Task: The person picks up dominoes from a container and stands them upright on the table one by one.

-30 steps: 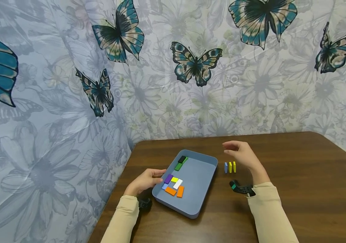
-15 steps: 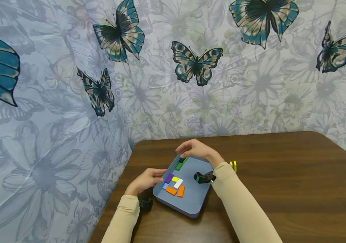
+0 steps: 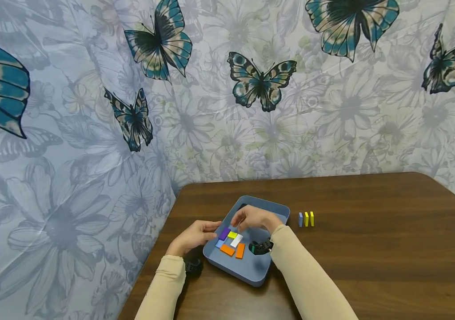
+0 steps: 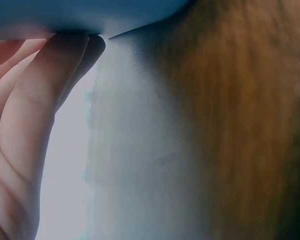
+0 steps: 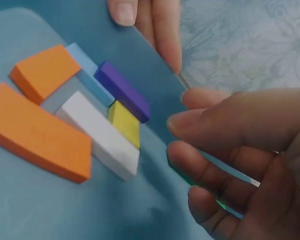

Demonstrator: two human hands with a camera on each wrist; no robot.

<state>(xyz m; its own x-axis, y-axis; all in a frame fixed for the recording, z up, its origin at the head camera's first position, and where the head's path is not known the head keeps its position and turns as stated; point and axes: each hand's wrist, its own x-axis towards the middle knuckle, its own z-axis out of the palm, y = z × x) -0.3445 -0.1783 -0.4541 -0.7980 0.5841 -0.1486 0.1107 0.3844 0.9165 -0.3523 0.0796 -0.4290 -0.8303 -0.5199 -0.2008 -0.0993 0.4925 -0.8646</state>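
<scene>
Head view: right fingers (image 3: 238, 217) have moved nearer the purple block (image 3: 224, 234).

No text, label, brand, number or sign is showing legibly on any surface, whether one is looking through the head view, the left wrist view or the right wrist view.

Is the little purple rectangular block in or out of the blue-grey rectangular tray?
In. The purple rectangular block lies inside the blue-grey rectangular tray, beside a small yellow block, within the raised rim.
</scene>
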